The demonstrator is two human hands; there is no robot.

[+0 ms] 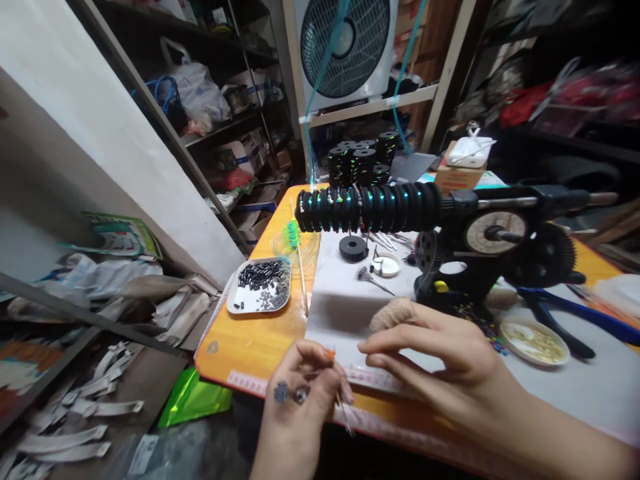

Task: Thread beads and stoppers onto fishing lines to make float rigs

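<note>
Left hand point(305, 393), wrist cut off below, pinches a small orange piece point(330, 355), too blurred to identify, over the near edge of the table point(245, 347). Right hand point(440, 367) holds thumb and index finger nearly together; whether anything fine lies between them cannot be told.

The counter point(250, 347) has a smooth, glossy orange surface. Left of it, the pouch point(195, 399) looks like shiny green plastic; beyond it, the fan point(345, 47) has a plastic-looking grille.

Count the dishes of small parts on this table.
3: a squarish one at the table's left, a small round one near the middle, and a larger round one beside the right hand. A pale oval by the machine may be another.
</note>
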